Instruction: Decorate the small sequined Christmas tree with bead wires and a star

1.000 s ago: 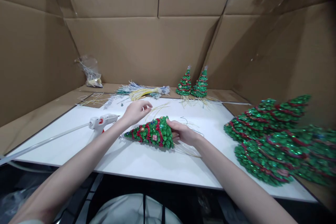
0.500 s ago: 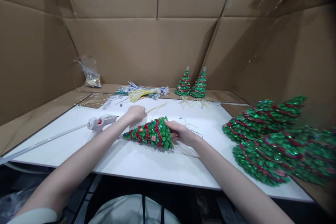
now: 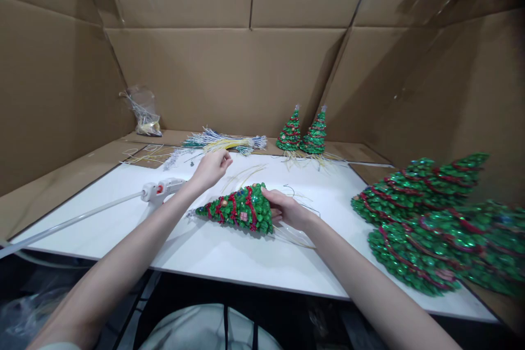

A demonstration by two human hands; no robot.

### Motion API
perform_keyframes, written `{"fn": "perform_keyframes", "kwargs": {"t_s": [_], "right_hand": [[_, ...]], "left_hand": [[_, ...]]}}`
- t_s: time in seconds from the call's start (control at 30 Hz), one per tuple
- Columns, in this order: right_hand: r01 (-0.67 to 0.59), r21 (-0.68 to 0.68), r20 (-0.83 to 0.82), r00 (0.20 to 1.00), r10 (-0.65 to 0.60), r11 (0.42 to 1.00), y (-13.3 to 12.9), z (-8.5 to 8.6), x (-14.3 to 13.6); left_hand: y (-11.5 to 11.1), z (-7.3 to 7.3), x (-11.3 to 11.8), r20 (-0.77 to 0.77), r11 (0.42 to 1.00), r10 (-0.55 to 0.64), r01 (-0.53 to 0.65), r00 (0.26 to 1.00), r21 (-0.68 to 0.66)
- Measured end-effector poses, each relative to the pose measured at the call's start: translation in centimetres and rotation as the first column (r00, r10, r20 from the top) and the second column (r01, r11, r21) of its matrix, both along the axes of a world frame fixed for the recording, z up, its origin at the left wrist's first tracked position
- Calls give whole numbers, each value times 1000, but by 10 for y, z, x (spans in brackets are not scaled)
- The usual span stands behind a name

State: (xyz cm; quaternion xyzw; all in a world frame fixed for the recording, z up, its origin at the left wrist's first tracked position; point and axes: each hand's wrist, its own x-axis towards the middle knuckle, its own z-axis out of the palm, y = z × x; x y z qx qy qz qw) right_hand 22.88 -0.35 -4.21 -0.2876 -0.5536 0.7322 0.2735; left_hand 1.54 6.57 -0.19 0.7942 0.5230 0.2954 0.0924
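A small green Christmas tree [image 3: 240, 209] with red garland lies on its side on the white board, its silvery tip pointing left. My right hand [image 3: 287, 210] is closed round its base at the right end, where pale wires trail out. My left hand [image 3: 213, 168] is raised over the board, just in front of a bundle of yellow and white wires [image 3: 229, 142]. Its fingers are curled together; whether anything is in them cannot be seen. Loose yellowish wires [image 3: 248, 175] lie between the left hand and the tree.
At left a white glue gun [image 3: 164, 188] rests with a long glue stick in its back. Two small trees [image 3: 314, 132] stand at the back; several larger trees [image 3: 414, 229] crowd the right side. A plastic bag [image 3: 145, 112] sits back left. Cardboard walls [image 3: 221, 76] enclose the board.
My left hand has moved up and away, towards the wire bundle. The yellow wire beside its fingers now lies on the board. My right hand keeps its hold on the tree.
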Motion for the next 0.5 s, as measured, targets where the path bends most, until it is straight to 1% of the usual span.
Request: {"fn": "perform_keyframes", "kwargs": {"t_s": [0.07, 0.13, 0.27, 0.37, 0.5], "right_hand": [[1, -2, 0, 1000, -1, 1000, 0, 0, 0], [1, -4, 0, 1000, -1, 1000, 0, 1, -1], [-9, 8, -17, 1000, 9, 1000, -1, 2, -1], [-12, 9, -12, 1000, 12, 1000, -1, 3, -1], [-10, 26, -4, 1000, 11, 1000, 0, 1, -1]], "left_hand": [[-2, -1, -1, 135, 999, -28, 25, 990, 24], [-4, -2, -1, 270, 997, -77, 76, 960, 14], [-10, -6, 3, 498, 972, -183, 233, 847, -40], [-14, -6, 5, 612, 955, -217, 296, 761, -30], [-18, -5, 4, 704, 947, -231, 320, 671, 6]]}}
